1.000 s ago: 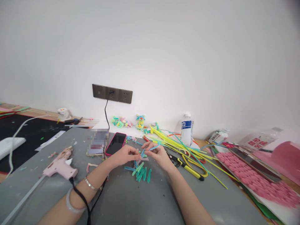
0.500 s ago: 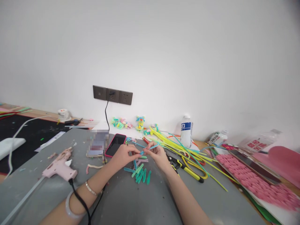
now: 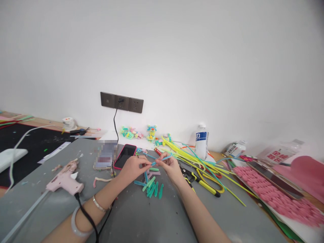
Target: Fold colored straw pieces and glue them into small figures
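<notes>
Between the fingertips of both hands is a blue pipe cleaner (image 3: 167, 157). My left hand (image 3: 136, 166) pinches one end, where the blue looks bent or folded. With closed fingers my right hand (image 3: 169, 166) grips it a little farther along, and its free end sticks out past the thumb. Just below the hands lies a small heap of short green pipe cleaner pieces (image 3: 152, 188). Beside them are blue pieces (image 3: 139, 183) and pale purple ones (image 3: 155, 173). Fingers partly hide the fold in the held piece.
A pink hot glue gun (image 3: 65, 180) with a black cord lies left. Behind the hands are a pink-edged phone (image 3: 125, 156) and small pipe cleaner figures (image 3: 152, 132). To the right lie yellow-handled pliers (image 3: 206, 186), long yellow pipe cleaners (image 3: 187, 153) and a white bottle (image 3: 201, 141).
Both hands stay almost in place. The fingers shift slightly on the blue pipe cleaner, and its free end lies a little flatter.
</notes>
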Tool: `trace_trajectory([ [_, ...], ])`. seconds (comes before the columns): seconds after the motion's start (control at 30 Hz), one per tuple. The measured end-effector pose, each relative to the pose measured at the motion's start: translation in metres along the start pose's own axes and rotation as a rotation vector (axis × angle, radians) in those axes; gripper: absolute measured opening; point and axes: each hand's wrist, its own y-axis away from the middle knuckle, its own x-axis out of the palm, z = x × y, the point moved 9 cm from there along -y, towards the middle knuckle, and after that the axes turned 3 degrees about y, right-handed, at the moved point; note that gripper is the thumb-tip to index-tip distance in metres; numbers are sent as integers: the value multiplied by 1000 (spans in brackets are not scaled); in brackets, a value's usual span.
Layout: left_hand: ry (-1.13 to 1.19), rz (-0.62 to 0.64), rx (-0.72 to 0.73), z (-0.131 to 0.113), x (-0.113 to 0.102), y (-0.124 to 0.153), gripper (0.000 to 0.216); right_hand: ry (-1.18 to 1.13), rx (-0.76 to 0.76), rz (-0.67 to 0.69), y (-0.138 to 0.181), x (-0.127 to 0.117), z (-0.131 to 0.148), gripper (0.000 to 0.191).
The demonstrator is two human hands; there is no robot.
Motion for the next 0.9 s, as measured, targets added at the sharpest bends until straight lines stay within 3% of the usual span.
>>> trace_trajectory([
  [0.33,-48,34,27,-10,0,2,18,-66,1,-27,0,-2,-1,36],
  [0.53,163,-31,-86,2,-4,-2,17,-119,55,-22,2,-3,-2,37],
  [0.73,462,85,-215,12,14,1,30,-65,20,76,3,8,1,29],
  [0.9,535,111,-233,13,18,1,27,4,-14,92,3,10,7,24],
])
